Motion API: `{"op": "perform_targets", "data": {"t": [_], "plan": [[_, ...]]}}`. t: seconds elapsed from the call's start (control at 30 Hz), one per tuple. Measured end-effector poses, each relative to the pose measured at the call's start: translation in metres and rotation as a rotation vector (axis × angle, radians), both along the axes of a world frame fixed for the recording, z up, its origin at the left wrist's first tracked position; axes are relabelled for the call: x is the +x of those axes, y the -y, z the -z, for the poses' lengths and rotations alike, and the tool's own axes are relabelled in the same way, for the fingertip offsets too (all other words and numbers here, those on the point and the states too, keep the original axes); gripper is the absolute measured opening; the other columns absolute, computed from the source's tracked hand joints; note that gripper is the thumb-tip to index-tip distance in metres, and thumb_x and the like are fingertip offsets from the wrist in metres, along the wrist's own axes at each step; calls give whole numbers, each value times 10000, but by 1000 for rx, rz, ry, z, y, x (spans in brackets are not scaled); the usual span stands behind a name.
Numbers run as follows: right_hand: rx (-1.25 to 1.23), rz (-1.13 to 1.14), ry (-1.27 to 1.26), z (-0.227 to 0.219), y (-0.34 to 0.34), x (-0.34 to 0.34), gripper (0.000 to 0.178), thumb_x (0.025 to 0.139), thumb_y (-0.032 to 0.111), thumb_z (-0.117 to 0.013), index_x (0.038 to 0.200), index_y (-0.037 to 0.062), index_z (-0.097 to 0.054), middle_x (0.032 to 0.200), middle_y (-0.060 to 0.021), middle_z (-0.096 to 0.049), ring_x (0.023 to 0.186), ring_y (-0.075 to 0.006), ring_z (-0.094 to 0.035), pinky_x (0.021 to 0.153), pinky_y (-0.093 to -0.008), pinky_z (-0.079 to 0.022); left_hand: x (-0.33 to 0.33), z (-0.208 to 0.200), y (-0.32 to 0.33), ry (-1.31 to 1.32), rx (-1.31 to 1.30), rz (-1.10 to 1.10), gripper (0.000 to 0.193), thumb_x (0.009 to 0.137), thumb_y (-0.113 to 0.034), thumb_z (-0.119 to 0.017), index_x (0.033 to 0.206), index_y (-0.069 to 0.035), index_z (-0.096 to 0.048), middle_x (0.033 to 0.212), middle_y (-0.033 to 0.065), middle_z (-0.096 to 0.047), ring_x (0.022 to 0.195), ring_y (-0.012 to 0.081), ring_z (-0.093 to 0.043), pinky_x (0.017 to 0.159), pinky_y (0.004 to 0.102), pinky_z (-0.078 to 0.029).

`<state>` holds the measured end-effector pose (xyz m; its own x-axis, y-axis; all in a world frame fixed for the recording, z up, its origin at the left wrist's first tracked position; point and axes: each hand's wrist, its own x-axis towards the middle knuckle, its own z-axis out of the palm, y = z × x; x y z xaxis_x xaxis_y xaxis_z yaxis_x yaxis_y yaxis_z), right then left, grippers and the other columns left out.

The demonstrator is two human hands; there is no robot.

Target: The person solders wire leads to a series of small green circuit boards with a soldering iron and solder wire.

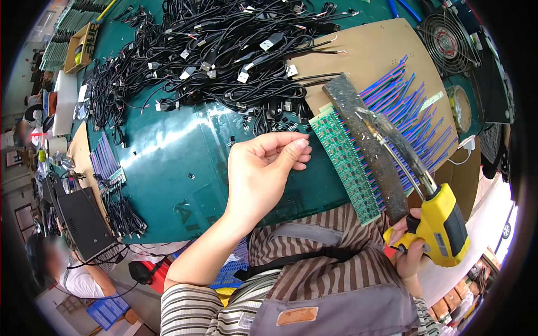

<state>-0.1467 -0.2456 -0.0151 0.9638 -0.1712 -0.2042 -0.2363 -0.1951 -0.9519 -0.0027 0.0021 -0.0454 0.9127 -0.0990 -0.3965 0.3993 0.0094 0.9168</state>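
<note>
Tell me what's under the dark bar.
Wires pass under the dark bar, meeting circuit boards on its left and fanning over cardboard on its right. Their covered stretch, and anything else beneath, can't be seen.

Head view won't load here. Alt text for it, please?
The right hand grips a yellow soldering gun, its tip appearing over a dark bar lying across colored wires that extend from green circuit boards. The left hand, thumb and fingers pinched together, hovers at the boards' left; any small item held is unclear. Black cables are heaped beyond.
</note>
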Motion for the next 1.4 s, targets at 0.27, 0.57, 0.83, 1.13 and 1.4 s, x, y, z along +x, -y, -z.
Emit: {"op": "perform_targets", "data": {"t": [0.27, 0.57, 0.83, 1.13, 1.4], "plan": [[1, -30, -89, -2, 3, -4, 793, 925, 672, -479, 1312, -16, -401, 890, -77, -578, 683, -96, -528, 633, -236, -447, 4, -8, 5, -167, -204, 27, 210, 941, -71, -658, 1098, 68, -679, 971, 151, -717, 842, 173, -696, 770, 286, -584], [-246, -256, -57, 6, 21, -16, 844, 931, 672, -474, 1400, -28, -417, 915, -40, -565, 744, -105, -526, 695, -246, -419, 4, -6, 13, -181, -134, -73, 208, 928, -123, -681, 1006, 69, -692, 893, 139, -724, 788, 175, -703, 720, 278, -578], [-241, 15, -96, 6, 12, -14, 317, 746, 245, -708, 942, -1, -670, 936, -147, -661, 823, -307, -676, 750, -361, -535, 16, -6, 8, -289, -132, -26, 196, 921, -123, -686, 963, 68, -690, 863, 139, -725, 739, 176, -704, 696, 289, -583], [-491, -418, -115, 10, 33, -23, 414, 1006, 286, -499, 1270, -31, -464, 1051, -106, -558, 800, -149, -545, 738, -310, -474, 18, -7, 9, -283, -124, -17, 199, 922, -126, -681, 942, 72, -682, 851, 142, -720, 724, 176, -701, 690, 291, -590], [-477, -430, -50, 4, 30, -18, 404, 984, 265, -523, 1247, -36, -463, 1012, -112, -573, 811, -156, -557, 759, -318, -485, 18, -5, 10, -271, -135, -19, 204, 918, -128, -686, 932, 75, -674, 844, 145, -717, 722, 177, -700, 688, 293, -591]]}}
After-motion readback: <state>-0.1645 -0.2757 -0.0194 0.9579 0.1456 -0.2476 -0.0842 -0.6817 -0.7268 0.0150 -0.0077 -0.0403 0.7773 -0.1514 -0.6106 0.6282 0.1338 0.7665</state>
